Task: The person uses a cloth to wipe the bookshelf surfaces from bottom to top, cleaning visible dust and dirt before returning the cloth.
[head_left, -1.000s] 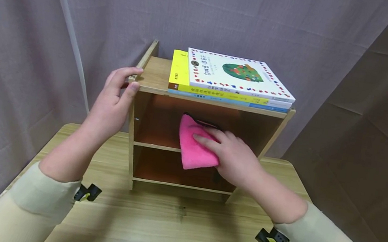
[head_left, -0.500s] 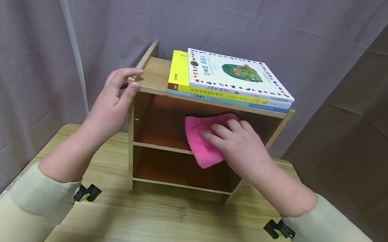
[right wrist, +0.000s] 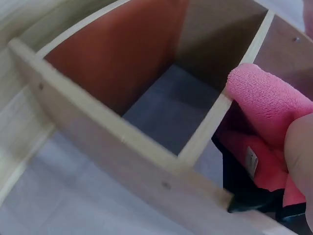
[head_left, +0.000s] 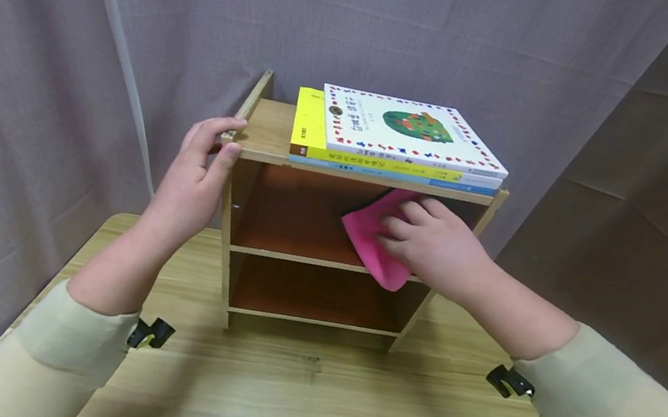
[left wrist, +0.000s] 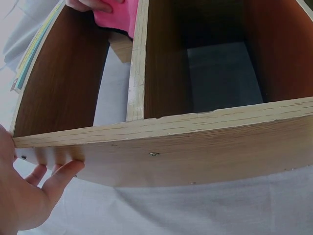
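Note:
A small wooden bookshelf with open compartments stands upright on the table. My left hand grips its upper left corner, thumb on the front edge; in the left wrist view its fingers press the outer side panel. My right hand holds a pink cloth with dark edging inside the upper compartment, toward the right side. The cloth's lower part hangs over the middle board's front edge. In the right wrist view the fluffy cloth lies against that board, with a white label showing. Some right fingertips are hidden or blurred.
Several books, white, yellow and blue, lie stacked on the shelf's top board. A raised side panel borders the top at left. Grey curtains hang behind and beside the wooden table.
My right hand has moved to the right with the cloth, from the compartment's middle toward its right wall. The left hand, shelf and books have stayed in place.

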Available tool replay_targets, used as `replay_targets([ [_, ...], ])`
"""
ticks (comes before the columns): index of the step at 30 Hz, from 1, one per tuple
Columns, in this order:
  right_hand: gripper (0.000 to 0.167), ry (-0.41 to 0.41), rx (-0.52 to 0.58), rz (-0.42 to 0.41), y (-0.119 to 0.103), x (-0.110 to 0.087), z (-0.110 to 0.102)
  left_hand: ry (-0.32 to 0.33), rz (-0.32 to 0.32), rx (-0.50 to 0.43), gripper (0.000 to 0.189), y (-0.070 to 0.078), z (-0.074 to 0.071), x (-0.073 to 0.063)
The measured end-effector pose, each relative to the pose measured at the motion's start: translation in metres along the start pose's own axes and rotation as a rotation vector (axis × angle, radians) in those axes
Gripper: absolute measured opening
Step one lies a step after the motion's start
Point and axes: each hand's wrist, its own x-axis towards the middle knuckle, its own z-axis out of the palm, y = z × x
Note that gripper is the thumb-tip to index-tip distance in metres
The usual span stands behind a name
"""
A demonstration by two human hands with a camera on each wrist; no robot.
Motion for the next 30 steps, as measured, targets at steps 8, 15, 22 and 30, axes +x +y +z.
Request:
replay_targets([
  [8, 0.024, -0.056, -0.057, -0.046, 0.009, -0.008, -0.003, -0.011, -0.011, -0.003, 0.039, 0.001, 0.0, -0.001],
  [15, 0.022, -0.118, -0.087, -0.06, 0.013, -0.013, -0.007, -0.02, -0.016, -0.011, 0.039, 0.0, 0.001, -0.001],
  [22, 0.019, -0.158, -0.091, -0.051, 0.014, -0.017, -0.012, -0.019, -0.022, -0.01, 0.04, 0.002, 0.0, -0.003],
  [30, 0.035, -0.227, -0.113, -0.016, 0.011, -0.024, -0.014, -0.022, -0.018, -0.014, 0.04, 0.002, -0.001, -0.001],
])
